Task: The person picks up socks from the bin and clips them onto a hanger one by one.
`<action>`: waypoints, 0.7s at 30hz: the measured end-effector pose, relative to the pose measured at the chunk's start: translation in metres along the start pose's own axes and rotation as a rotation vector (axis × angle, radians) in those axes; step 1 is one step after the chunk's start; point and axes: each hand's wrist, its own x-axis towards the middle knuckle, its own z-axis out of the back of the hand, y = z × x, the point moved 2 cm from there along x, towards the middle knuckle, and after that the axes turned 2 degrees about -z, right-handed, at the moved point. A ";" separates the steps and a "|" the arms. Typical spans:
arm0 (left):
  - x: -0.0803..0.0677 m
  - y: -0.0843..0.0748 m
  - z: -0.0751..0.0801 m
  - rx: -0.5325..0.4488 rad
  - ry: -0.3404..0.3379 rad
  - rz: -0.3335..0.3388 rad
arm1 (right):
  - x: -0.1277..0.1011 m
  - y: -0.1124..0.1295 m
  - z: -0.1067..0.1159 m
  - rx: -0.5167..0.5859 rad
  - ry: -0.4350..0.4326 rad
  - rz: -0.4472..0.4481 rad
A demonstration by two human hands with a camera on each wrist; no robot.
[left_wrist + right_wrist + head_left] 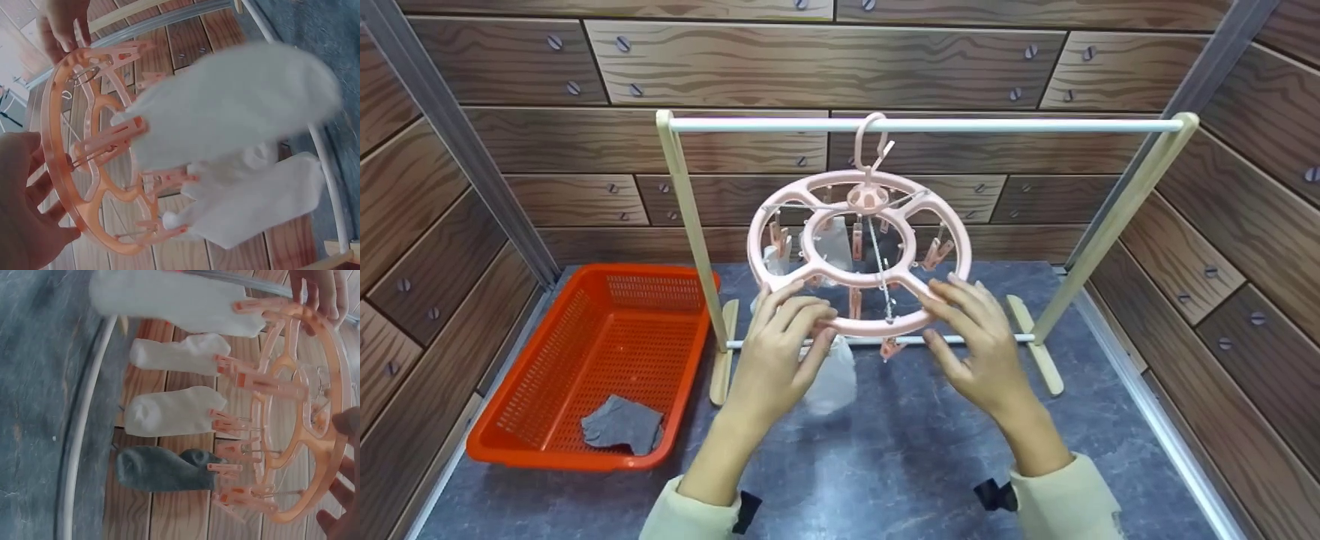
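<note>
A round pink clip hanger [861, 282] hangs by its hook from a white rail [997, 126], its near side tilted down. My left hand [780, 352] holds the near rim at the left, fingers over it and thumb lower. On the right part of the same rim my right hand [979, 345] has its fingertips over the edge, thumb just below. Pink clips hang under the ring. They hold a large white sock [236, 101] at the near side, smaller white socks [174, 410] and a dark grey sock [166, 469].
An orange basket [684, 390] stands to the left with a grey cloth piece [622, 425] in its near end. The rail rests on wooden uprights [1117, 225] with feet on the dark grey floor [900, 465]. Wood-patterned walls [825, 64] surround it on three sides.
</note>
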 end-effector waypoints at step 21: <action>-0.011 -0.042 0.007 0.053 -0.025 -0.103 | -0.003 0.030 -0.007 -0.079 -0.060 0.043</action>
